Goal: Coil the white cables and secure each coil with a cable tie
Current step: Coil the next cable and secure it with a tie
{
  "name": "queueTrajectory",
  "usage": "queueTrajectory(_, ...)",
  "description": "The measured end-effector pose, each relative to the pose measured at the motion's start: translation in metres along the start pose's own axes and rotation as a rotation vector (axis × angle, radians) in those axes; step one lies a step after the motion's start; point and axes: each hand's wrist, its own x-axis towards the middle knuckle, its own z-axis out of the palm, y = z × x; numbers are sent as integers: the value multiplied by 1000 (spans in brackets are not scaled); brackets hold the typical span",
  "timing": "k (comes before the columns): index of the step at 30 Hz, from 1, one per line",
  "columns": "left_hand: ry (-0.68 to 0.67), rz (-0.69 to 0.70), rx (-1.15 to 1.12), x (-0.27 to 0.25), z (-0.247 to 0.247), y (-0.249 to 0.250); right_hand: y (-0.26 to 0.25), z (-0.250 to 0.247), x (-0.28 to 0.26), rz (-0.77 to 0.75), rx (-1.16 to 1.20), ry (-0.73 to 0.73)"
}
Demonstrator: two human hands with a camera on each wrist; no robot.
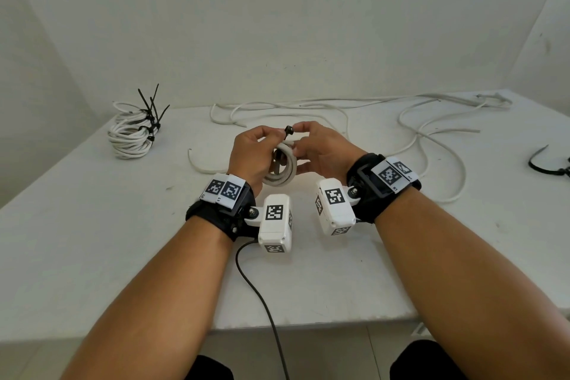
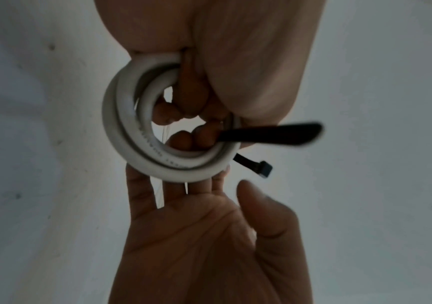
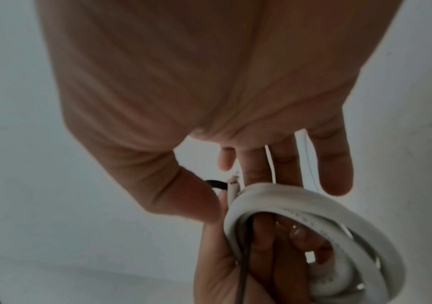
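Observation:
A small coil of white cable (image 1: pixel 281 170) is held above the table's middle. My left hand (image 1: pixel 264 140) grips it, fingers curled through the ring (image 2: pixel 129 127). A black cable tie (image 2: pixel 274 134) passes through the coil beside those fingers, and its head (image 1: pixel 289 129) sticks up between both hands. My right hand (image 1: pixel 305 137) lies against the coil's far side with straight fingers (image 2: pixel 173 197). Its thumb (image 2: pixel 253 197) stands a little apart from the tie head (image 2: pixel 265 169). In the right wrist view the cut cable end (image 3: pixel 234 185) pokes out by the thumb.
A stack of tied coils (image 1: pixel 131 136) with black tie tails stands at the back left. Loose white cables (image 1: pixel 345 103) sprawl across the back and right of the white table (image 1: pixel 123 241). Spare black ties (image 1: pixel 547 162) lie at the right edge. A black cord (image 1: pixel 262 296) hangs over the front edge.

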Motion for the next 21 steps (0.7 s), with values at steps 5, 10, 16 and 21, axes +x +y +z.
queueTrajectory(5,39,-28,-17,3,0,-1,3,-4,-1,-57,-53,-169)
queueTrajectory(10,97,-62,-17,3,0,-2,7,3,-2,-160,-194,-246)
queueTrajectory(16,171,52,128,3,1,0,6,7,-1,-232,-267,-93)
queueTrajectory(21,186,42,183,2,-3,-1,5,1,4,-348,-334,175)
